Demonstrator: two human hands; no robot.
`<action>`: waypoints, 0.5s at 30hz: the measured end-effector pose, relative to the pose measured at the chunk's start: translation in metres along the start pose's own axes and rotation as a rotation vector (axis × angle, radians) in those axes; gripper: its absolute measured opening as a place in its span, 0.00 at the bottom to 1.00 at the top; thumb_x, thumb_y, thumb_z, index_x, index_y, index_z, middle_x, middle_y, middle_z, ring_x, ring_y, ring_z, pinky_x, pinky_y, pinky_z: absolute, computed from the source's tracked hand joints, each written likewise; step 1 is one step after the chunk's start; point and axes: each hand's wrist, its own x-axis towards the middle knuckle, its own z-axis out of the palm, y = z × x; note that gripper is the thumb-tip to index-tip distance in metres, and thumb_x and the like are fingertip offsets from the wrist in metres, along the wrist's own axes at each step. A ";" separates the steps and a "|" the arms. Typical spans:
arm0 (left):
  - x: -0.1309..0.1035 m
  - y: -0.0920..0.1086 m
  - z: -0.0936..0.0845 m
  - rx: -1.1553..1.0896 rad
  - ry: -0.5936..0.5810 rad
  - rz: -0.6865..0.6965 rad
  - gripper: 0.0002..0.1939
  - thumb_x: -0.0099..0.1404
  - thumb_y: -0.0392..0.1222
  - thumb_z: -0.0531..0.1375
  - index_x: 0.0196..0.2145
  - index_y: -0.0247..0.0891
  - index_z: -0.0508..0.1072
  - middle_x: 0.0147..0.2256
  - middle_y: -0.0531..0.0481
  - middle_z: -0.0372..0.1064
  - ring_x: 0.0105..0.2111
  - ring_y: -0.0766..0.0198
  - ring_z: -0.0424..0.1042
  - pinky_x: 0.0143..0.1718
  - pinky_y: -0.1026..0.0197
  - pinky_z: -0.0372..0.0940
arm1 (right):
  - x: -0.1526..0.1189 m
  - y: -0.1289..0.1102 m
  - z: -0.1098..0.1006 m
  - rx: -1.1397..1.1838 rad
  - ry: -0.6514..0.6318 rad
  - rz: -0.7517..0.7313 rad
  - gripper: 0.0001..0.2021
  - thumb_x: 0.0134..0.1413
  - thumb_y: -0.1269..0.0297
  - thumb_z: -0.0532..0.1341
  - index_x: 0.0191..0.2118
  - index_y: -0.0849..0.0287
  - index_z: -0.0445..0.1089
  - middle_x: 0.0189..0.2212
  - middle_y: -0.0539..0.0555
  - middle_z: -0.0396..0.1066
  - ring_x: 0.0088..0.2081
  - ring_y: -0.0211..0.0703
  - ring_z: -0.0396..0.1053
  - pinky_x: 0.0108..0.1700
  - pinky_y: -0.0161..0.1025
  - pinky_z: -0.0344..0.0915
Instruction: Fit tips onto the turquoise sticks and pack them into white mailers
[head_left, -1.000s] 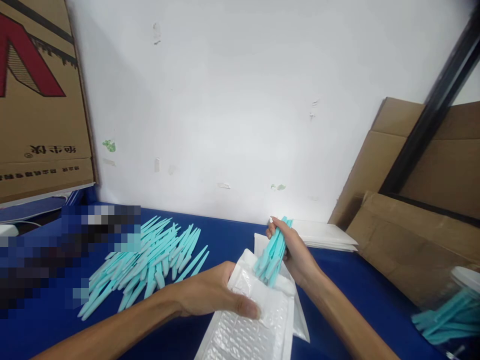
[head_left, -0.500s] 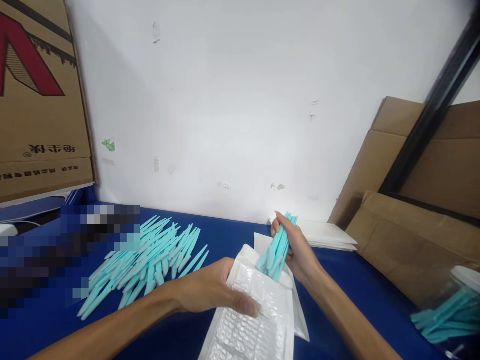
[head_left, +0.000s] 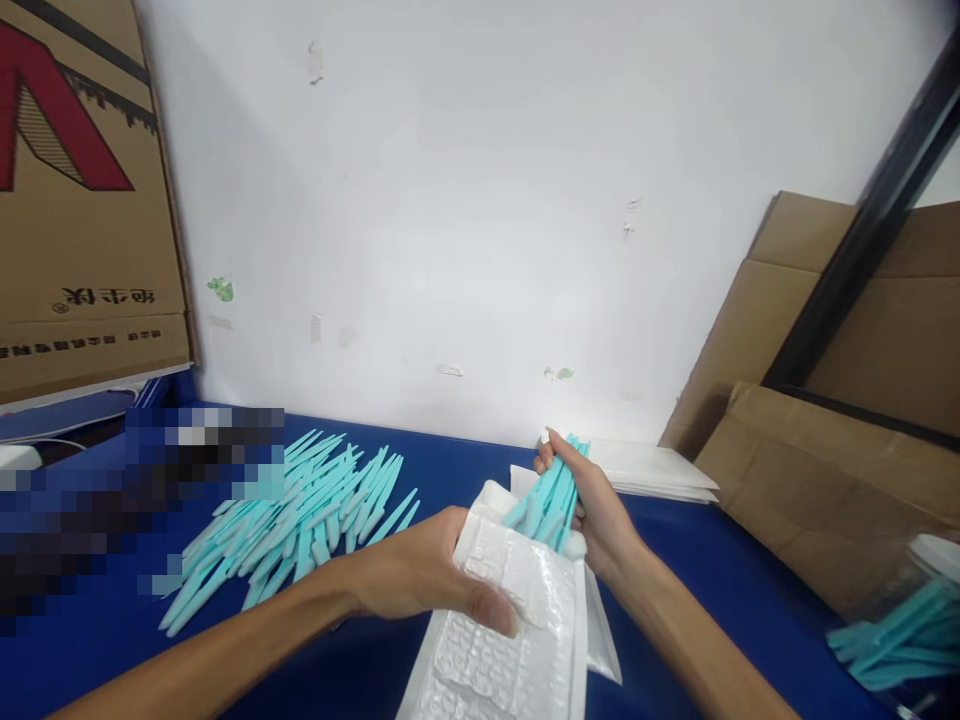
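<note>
Your right hand (head_left: 596,505) is clutching those teal sticks (head_left: 551,500), and their lower ends just dipped into the bubble mailer (head_left: 510,630) below its fingers, so partly in; left hand (head_left: 420,575) pinches the mailer.

Bare left forearm (head_left: 225,640) slanting inward, left hand (head_left: 427,575) gripping — thumb (head_left: 489,605) uppermost, bare right forearm (head_left: 697,630) angled, right hand (head_left: 596,500) higher — fingers (head_left: 542,462) curled

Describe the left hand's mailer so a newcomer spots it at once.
In front of the white wall lies a blue table. At bottom centre, the left hand grips a white bubble mailer. Unlike the flat white packets behind it, turquoise sticks poke from its mouth.
</note>
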 end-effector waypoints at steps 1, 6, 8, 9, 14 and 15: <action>0.000 0.000 0.000 0.002 -0.001 -0.004 0.14 0.53 0.42 0.73 0.36 0.37 0.77 0.34 0.52 0.72 0.37 0.61 0.73 0.39 0.60 0.67 | 0.001 0.000 -0.001 0.010 0.001 0.001 0.20 0.49 0.48 0.70 0.28 0.59 0.65 0.22 0.43 0.65 0.13 0.22 0.43 0.12 0.26 0.36; -0.002 0.000 -0.001 0.021 0.000 0.006 0.13 0.54 0.43 0.73 0.34 0.36 0.76 0.34 0.50 0.73 0.36 0.61 0.72 0.39 0.60 0.66 | 0.001 -0.001 -0.001 0.012 -0.002 -0.020 0.20 0.49 0.48 0.69 0.28 0.59 0.65 0.23 0.43 0.65 0.13 0.22 0.41 0.12 0.28 0.35; -0.001 -0.001 -0.001 0.018 0.009 0.008 0.13 0.55 0.43 0.72 0.35 0.36 0.76 0.36 0.50 0.74 0.36 0.62 0.72 0.39 0.60 0.66 | -0.001 -0.003 0.000 -0.049 -0.019 -0.043 0.20 0.51 0.46 0.68 0.27 0.59 0.65 0.23 0.44 0.64 0.14 0.24 0.42 0.13 0.28 0.35; -0.001 -0.001 0.000 0.013 0.016 0.013 0.13 0.56 0.43 0.72 0.37 0.36 0.77 0.36 0.49 0.74 0.37 0.62 0.73 0.39 0.60 0.66 | -0.003 -0.003 0.001 -0.083 -0.031 -0.052 0.21 0.52 0.46 0.67 0.27 0.59 0.65 0.23 0.45 0.64 0.15 0.25 0.44 0.13 0.29 0.36; 0.000 0.000 0.002 -0.017 0.028 0.036 0.18 0.57 0.42 0.71 0.45 0.38 0.77 0.37 0.50 0.75 0.39 0.61 0.73 0.42 0.60 0.66 | -0.013 -0.002 0.010 -0.229 -0.139 -0.101 0.21 0.57 0.47 0.64 0.24 0.59 0.67 0.25 0.48 0.65 0.24 0.32 0.59 0.25 0.30 0.57; 0.000 -0.001 0.002 -0.019 0.030 0.027 0.19 0.57 0.42 0.72 0.46 0.38 0.77 0.37 0.50 0.75 0.40 0.61 0.74 0.42 0.60 0.66 | -0.015 -0.001 0.012 -0.270 -0.161 -0.108 0.21 0.57 0.47 0.64 0.23 0.59 0.67 0.24 0.48 0.64 0.25 0.33 0.59 0.27 0.31 0.58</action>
